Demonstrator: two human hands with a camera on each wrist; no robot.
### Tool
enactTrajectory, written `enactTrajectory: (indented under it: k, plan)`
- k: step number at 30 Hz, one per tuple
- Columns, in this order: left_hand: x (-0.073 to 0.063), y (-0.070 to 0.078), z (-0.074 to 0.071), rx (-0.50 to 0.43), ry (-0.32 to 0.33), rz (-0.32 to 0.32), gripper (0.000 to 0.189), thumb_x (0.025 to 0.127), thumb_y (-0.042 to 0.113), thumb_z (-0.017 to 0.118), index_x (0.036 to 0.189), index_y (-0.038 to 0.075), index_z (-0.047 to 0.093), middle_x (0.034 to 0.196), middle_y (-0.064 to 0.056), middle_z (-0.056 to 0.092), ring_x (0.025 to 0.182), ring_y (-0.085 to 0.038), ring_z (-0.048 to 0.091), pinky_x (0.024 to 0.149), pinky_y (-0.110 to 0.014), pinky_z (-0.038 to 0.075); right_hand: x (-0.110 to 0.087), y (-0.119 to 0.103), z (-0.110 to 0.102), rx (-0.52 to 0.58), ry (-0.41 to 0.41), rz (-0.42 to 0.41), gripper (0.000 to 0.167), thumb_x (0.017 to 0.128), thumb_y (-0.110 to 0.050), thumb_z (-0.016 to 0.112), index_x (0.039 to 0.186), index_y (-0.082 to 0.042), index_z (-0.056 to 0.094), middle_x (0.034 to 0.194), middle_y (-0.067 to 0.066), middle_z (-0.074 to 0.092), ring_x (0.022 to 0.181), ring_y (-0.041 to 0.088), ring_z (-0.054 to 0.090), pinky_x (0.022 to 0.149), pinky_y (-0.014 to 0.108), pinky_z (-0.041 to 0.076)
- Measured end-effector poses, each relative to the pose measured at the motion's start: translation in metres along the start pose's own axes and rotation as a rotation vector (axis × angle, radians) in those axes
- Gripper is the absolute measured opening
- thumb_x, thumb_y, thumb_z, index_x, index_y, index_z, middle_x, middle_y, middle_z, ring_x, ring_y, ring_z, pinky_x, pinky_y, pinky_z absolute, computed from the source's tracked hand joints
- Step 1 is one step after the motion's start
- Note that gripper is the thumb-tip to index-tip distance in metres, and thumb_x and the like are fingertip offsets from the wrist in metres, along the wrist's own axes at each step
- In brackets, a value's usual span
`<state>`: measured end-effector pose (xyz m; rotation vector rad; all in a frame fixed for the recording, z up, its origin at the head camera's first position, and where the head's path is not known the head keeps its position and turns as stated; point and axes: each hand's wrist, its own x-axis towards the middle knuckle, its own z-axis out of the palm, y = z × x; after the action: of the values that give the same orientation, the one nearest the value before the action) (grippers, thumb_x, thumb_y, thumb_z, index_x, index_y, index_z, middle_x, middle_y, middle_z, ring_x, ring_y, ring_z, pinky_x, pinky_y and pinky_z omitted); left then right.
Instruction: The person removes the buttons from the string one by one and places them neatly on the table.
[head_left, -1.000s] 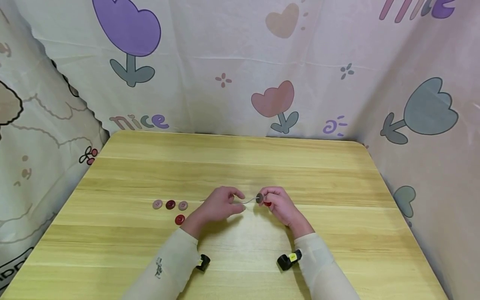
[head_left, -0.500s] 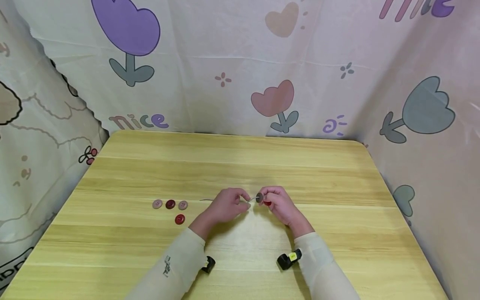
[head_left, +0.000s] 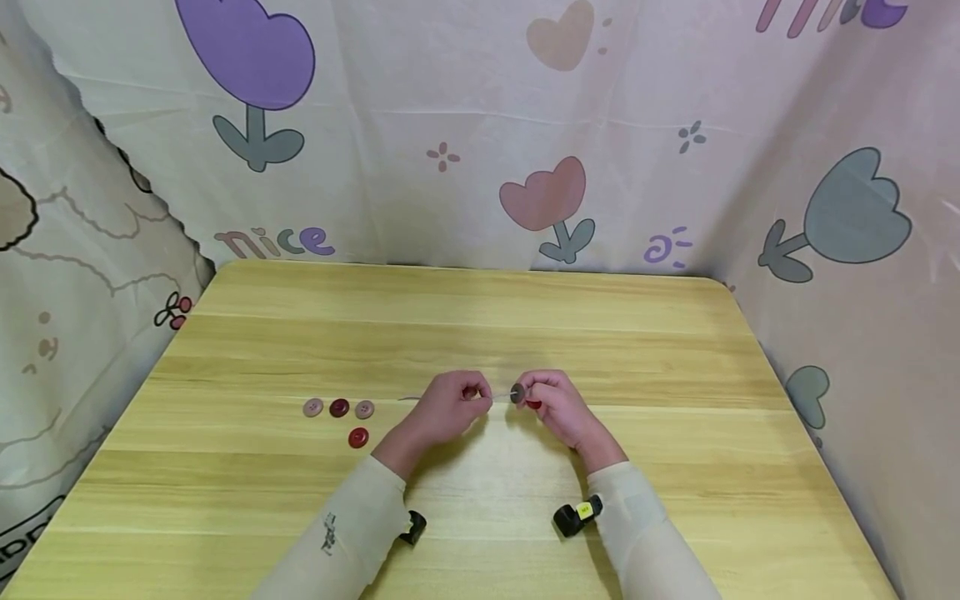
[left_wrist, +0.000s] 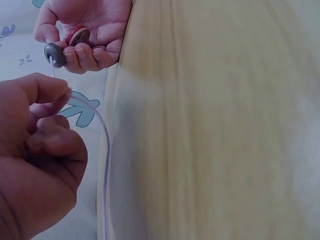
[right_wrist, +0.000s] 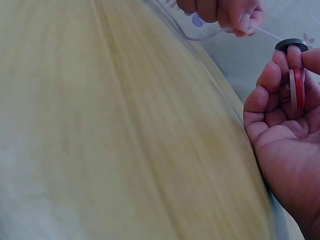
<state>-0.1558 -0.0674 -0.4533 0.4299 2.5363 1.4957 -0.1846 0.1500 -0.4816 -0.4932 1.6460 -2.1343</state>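
My left hand (head_left: 452,407) pinches a thin white cord (left_wrist: 106,165) between thumb and forefinger; its tail curves away behind the hand. One end of the cord runs taut into a dark grey button (head_left: 517,393). My right hand (head_left: 558,408) holds that button by its edge between thumb and fingers. Inside the right palm, a red button (right_wrist: 299,89) and a paler one lie face to face, partly hidden by the curled fingers. Left of the left hand, a dark red button (head_left: 339,407), a bright red button (head_left: 358,437) and two pinkish buttons (head_left: 312,407) lie flat.
The wooden table (head_left: 600,333) spreads under both hands. A printed curtain (head_left: 420,75) hangs along its back and sides. Each wrist wears a small black camera (head_left: 576,517) near the sleeve cuff.
My left hand first slid right toward the grey button with fingers apart, then closed on the cord and drew slightly back left. The cord between the hands straightened. My right hand stayed nearly still.
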Motion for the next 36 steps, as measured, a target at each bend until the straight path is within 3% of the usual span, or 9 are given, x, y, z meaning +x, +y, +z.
enactTrajectory:
  k: [5,8,13,20,27,36]
  plan:
    - [-0.001,0.001,-0.002,-0.055,0.022,-0.006,0.011,0.089,0.005,0.063,0.081,0.012,0.067,0.085,-0.002,0.058,0.061,-0.015,0.050,0.057,-0.031,0.043,0.000,-0.002,0.001,-0.005,0.007,0.008,0.022,0.082,0.005,0.045,0.078,0.000,0.066,0.082,0.006,0.062,0.077,0.018,0.056,0.074,0.029,0.047]
    - [-0.002,0.002,-0.002,-0.109,0.013,-0.040,0.010,0.091,0.005,0.060,0.083,0.010,0.064,0.080,-0.005,0.061,0.049,-0.015,0.049,0.048,-0.029,0.042,0.000,-0.001,0.000,-0.006,0.008,0.010,0.021,0.081,0.005,0.045,0.078,0.001,0.065,0.081,0.006,0.062,0.077,0.018,0.056,0.074,0.029,0.047]
    - [-0.002,0.003,-0.002,-0.107,0.010,-0.036,0.011,0.092,0.004,0.055,0.084,0.011,0.060,0.068,-0.002,0.052,0.052,-0.013,0.043,0.051,-0.028,0.037,0.000,-0.001,0.000,-0.008,0.013,0.013,0.021,0.081,0.005,0.045,0.077,-0.001,0.066,0.081,0.006,0.062,0.076,0.018,0.056,0.074,0.029,0.047]
    - [-0.003,0.005,0.000,-0.016,0.043,0.014,0.005,0.086,0.014,0.064,0.088,0.016,0.061,0.058,0.005,0.030,0.049,-0.010,0.027,0.050,-0.027,0.029,0.000,0.001,0.000,-0.001,0.010,0.018,0.024,0.082,0.005,0.046,0.076,-0.005,0.067,0.081,0.004,0.063,0.076,0.018,0.056,0.075,0.029,0.047]
    - [0.001,0.005,0.005,0.068,0.080,0.121,0.022,0.085,0.021,0.079,0.102,0.009,0.071,0.054,0.008,0.028,0.046,-0.007,0.023,0.047,-0.025,0.027,-0.001,0.002,0.001,0.005,-0.016,-0.014,0.023,0.083,0.005,0.046,0.077,-0.004,0.067,0.081,0.003,0.063,0.077,0.017,0.055,0.077,0.029,0.046]
    - [0.005,0.010,0.008,0.165,0.050,0.094,0.038,0.084,0.035,0.081,0.113,0.012,0.074,0.053,0.008,0.025,0.046,-0.007,0.020,0.046,-0.025,0.021,-0.001,0.002,0.001,-0.005,-0.014,-0.016,0.022,0.082,0.004,0.045,0.077,-0.004,0.066,0.081,0.003,0.062,0.077,0.017,0.054,0.075,0.029,0.046]
